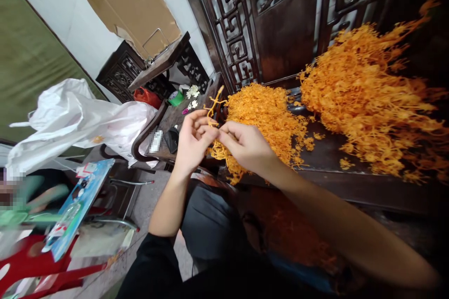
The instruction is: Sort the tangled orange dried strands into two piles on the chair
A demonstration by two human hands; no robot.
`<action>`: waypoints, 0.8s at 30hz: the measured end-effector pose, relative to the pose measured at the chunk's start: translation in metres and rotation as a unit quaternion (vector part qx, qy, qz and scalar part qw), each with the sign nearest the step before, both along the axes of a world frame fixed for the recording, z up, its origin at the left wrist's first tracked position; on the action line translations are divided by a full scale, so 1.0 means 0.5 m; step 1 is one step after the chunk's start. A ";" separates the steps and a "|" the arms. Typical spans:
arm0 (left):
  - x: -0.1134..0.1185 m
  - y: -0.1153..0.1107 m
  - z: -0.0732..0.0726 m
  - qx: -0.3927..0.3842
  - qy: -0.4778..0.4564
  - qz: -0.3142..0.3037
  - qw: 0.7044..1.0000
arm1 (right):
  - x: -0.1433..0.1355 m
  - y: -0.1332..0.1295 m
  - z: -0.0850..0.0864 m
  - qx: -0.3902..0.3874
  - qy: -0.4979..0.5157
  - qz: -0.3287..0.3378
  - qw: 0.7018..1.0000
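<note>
In front of my body both hands meet, fingertips almost touching. My left hand is closed around a thin orange plastic sprig, whose branched top sticks up above the fingers. My right hand pinches with thumb and forefinger right beside the left thumb; whatever lies in that pinch is hidden by the fingers. Just beyond the right hand, a dense pile of orange sprigs covers part of the dark wooden bench. A second, larger pile of similar sprigs lies farther right.
Carved wooden backrest panels rise behind the bench. Left of my hands are a green tape roll, a black item, white flower pieces and a red bag. White plastic bags and a blue-topped folding table stand farther left, near another person.
</note>
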State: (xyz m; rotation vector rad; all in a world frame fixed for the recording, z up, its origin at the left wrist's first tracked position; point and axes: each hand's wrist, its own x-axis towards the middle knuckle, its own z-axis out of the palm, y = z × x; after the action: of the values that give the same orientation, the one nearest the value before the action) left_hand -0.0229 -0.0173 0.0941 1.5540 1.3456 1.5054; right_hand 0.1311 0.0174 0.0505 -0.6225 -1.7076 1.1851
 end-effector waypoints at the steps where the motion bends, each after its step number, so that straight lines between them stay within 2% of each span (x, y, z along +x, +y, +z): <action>1: -0.001 -0.004 0.005 -0.043 0.007 -0.020 0.999 | 0.001 0.002 -0.002 0.016 -0.004 -0.016 1.000; 5: -0.001 -0.027 0.026 -0.167 0.028 -0.035 0.985 | 0.017 0.023 -0.003 0.114 -0.043 -0.125 0.985; 7: 0.000 -0.035 0.031 -0.186 0.006 -0.036 0.982 | 0.029 0.039 -0.001 0.147 -0.063 -0.185 0.970; 9: 0.000 -0.034 0.033 -0.191 -0.027 -0.043 0.980 | 0.036 0.055 0.000 0.162 -0.081 -0.207 0.961; 15: -0.010 -0.010 0.029 -0.237 -0.108 -0.054 0.964 | 0.029 0.075 -0.006 0.155 -0.076 -0.222 0.960; 18: -0.009 -0.003 0.022 -0.263 -0.113 -0.091 0.954 | 0.026 0.070 -0.003 0.151 -0.053 -0.194 0.968; 20: -0.003 0.000 0.014 -0.243 -0.106 -0.107 0.958 | 0.024 0.059 0.003 0.141 -0.048 -0.150 0.977; 24: 0.012 -0.001 0.005 -0.175 -0.058 -0.066 0.981 | 0.012 0.043 0.000 0.139 -0.041 -0.119 0.982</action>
State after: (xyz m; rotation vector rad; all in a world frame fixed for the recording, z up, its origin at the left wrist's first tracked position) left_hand -0.0168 -0.0175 0.0965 1.2860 1.3295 1.1842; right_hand 0.1372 0.0389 0.0503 -0.6868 -1.7700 0.7460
